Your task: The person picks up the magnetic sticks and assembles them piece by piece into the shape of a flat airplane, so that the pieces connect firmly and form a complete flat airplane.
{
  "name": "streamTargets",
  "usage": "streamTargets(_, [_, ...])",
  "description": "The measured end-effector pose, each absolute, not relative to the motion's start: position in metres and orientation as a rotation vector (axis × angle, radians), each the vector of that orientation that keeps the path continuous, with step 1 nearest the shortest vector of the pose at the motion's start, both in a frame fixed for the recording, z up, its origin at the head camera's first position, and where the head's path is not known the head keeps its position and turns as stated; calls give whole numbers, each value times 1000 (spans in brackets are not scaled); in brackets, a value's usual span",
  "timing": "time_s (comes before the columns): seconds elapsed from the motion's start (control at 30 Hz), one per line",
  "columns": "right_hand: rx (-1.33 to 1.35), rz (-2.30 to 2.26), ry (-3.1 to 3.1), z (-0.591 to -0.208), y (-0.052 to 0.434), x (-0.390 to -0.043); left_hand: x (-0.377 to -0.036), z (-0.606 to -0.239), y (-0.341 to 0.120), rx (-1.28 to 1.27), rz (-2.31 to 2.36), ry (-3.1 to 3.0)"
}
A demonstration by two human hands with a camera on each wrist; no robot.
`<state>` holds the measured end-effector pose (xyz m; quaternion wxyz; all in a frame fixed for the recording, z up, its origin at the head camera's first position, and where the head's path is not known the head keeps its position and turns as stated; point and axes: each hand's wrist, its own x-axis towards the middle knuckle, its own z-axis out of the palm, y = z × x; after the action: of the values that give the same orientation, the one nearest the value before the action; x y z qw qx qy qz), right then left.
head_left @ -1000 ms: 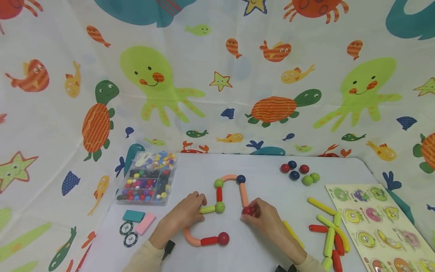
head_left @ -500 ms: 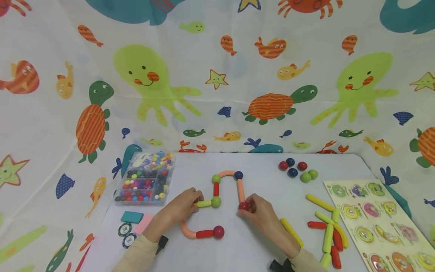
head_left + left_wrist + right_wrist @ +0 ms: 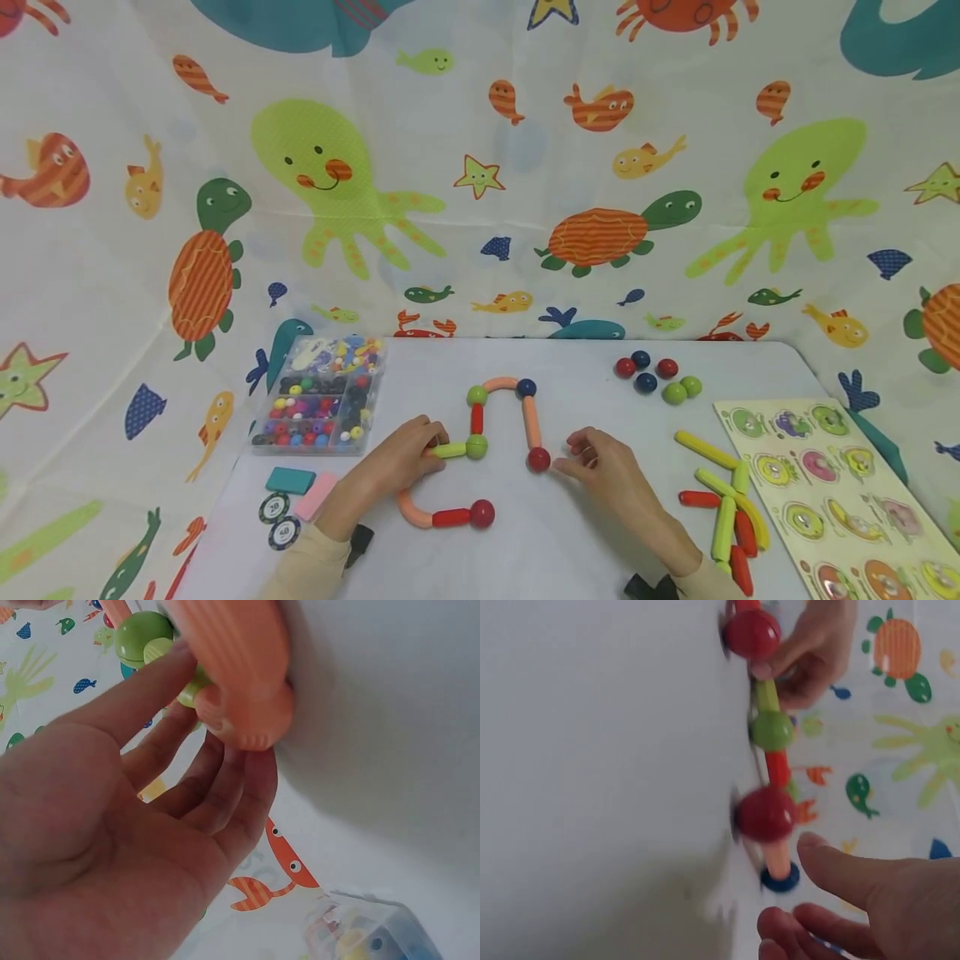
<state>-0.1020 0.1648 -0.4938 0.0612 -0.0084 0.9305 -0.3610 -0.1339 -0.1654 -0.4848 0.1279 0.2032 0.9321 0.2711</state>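
- Head view shows me a person's two hands working above a white table [image 3: 570,546], on which lies a chain of coloured rods and balls.
- The left hand [image 3: 405,457] has its thumb and fingers closed around the joint where a curved salmon rod [image 3: 415,510] meets a light-green rod [image 3: 452,451]; the left wrist view shows this pinch from near.
- The right hand [image 3: 603,467] is just beside a red ball [image 3: 538,459], not touching it; its thumb and fingers stand apart, with nothing between them.
- From this ball, a straight salmon rod [image 3: 532,421] goes to a dark blue ball [image 3: 527,387], then an arched salmon rod [image 3: 501,384] reaches the upper green ball [image 3: 477,395].
- Below it, a short red rod [image 3: 477,419] leads to the lower green ball [image 3: 476,447], which touches the light-green rod.
- Nearer to the person, the curved rod continues into a red rod [image 3: 451,517] with a larger red ball [image 3: 482,513] at its end.
- On the person's left there is a clear bead box [image 3: 307,451] with compartments, and near it a teal block [image 3: 290,480], a pink block [image 3: 316,495] and two chips [image 3: 283,532].
- On the right lie loose balls [image 3: 626,367], loose rods [image 3: 706,449] and a fruit puzzle board [image 3: 821,490].
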Motion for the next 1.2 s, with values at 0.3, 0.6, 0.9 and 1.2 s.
streamTargets(0.3, [-112,-912,2882,-480,242,-89,-132,-488,-164,559,805,2754])
streamTargets(0.6, [-111,-699,2909,-475,300,-66,-132,-487,-160,568,853,2715])
streamTargets(0.9, [-141,-599,2911,-483,311,-62,-135,-487,-158,569,883,2697])
streamTargets(1.2, [-241,-548,3038,-490,302,-69,-137,-487,-152,580,961,2657])
